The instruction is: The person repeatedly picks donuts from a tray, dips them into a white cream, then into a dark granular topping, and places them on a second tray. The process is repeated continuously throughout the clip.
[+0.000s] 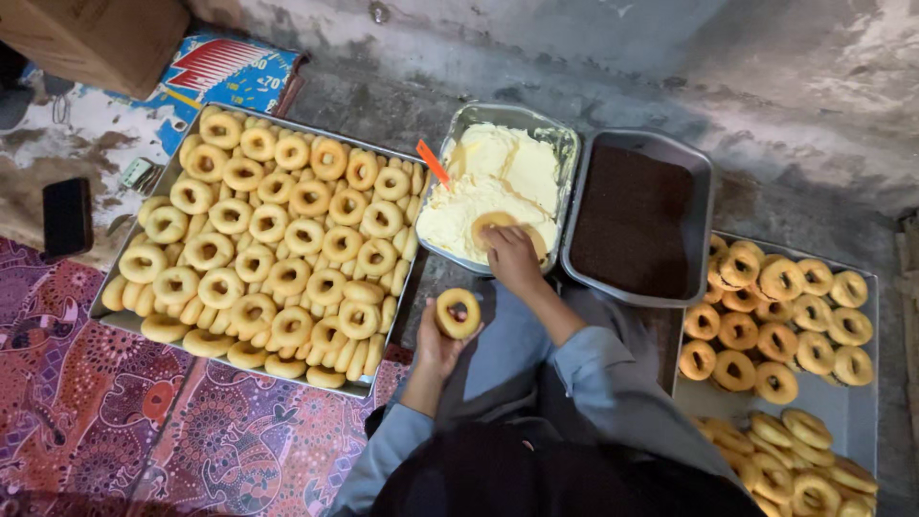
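My left hand (440, 342) holds up a plain ring-shaped doughnut (458, 312) beside the big tray. My right hand (512, 258) presses another doughnut (490, 224) down into the pale cream (498, 177) filling a metal pan (565, 144). An orange spatula (433, 164) sticks out of the cream at the pan's left edge. Right of it stands a dark pan (704, 187) full of fine brown sprinkles (632, 218).
A large metal tray (105, 306) of several plain doughnuts lies at the left on a patterned cloth (86, 402). At the right a tray (847, 407) holds darker doughnuts (775, 321). A black phone (67, 216) and a cardboard box (105, 38) sit far left.
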